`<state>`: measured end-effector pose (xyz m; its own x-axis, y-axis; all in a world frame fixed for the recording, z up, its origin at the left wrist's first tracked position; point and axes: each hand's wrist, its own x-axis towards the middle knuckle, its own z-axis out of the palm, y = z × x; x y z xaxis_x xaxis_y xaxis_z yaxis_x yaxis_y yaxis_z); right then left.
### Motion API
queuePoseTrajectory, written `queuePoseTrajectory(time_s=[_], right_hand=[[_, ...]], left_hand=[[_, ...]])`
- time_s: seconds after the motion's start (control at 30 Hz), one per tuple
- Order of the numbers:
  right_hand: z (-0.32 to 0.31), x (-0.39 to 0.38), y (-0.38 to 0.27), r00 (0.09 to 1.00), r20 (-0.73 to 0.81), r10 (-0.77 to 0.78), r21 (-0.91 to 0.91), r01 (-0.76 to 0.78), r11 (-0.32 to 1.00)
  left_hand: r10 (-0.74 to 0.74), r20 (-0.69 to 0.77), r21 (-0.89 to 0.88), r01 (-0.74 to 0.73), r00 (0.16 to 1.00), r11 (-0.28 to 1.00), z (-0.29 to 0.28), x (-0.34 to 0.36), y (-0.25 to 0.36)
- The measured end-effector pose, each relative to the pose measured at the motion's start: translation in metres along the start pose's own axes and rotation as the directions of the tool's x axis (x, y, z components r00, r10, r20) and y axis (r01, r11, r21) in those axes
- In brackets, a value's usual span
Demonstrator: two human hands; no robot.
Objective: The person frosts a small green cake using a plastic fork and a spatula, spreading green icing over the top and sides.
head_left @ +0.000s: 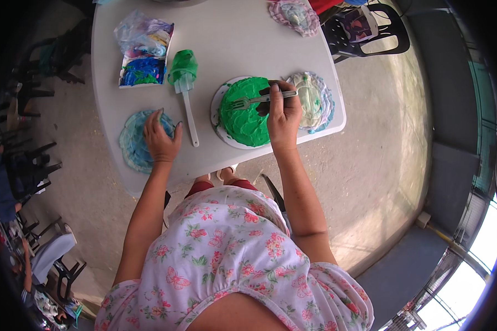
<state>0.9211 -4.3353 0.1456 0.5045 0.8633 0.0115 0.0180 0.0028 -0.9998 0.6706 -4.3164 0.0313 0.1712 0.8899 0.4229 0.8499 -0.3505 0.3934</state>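
Note:
A round cake (pixel 244 122) covered in bright green icing sits on a white round board (pixel 216 122). My right hand (pixel 284 113) grips a metal fork (pixel 259 100), its tines over or on the cake's top; whether they press into the icing I cannot tell. Dark smears mark some of those fingers. My left hand (pixel 161 138), fingers apart and holding nothing, rests on or just over a blue-stained crumpled round cloth (pixel 133 144). Between the hands lies a spatula (pixel 190 118) with a white handle, its head inside or under a green-smeared plastic cup or bag (pixel 183 67).
A white box (pixel 142 85) with blue and green icing and plastic bags (pixel 143 36) stands at the far left of the white table (pixel 204 33). Right of the cake lies a stained frilled cloth (pixel 310 102); another cloth (pixel 295 16) is farther back. A black chair (pixel 389 30) adjoins the table.

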Motion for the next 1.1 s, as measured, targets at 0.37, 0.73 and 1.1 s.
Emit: queuePoseTrajectory(time_s=[0.37,0.73,1.1], right_hand=[[-0.009,0.002,-0.002,0.999,-0.042,0.024,0.052,-0.022,0.998],[-0.029,0.006,-0.002,0.998,-0.061,0.008,-0.008,-0.008,1.0],[-0.047,0.013,-0.005,0.995,-0.102,0.005,0.004,-0.004,1.0]], left_hand=[[0.017,0.001,0.006,-0.017,1.0,1.0,0.0,0.0,-0.001],[0.013,0.002,0.001,-0.013,1.0,1.0,0.0,0.002,0.002],[0.003,0.018,0.015,-0.003,1.0,1.0,-0.001,0.002,0.005]])
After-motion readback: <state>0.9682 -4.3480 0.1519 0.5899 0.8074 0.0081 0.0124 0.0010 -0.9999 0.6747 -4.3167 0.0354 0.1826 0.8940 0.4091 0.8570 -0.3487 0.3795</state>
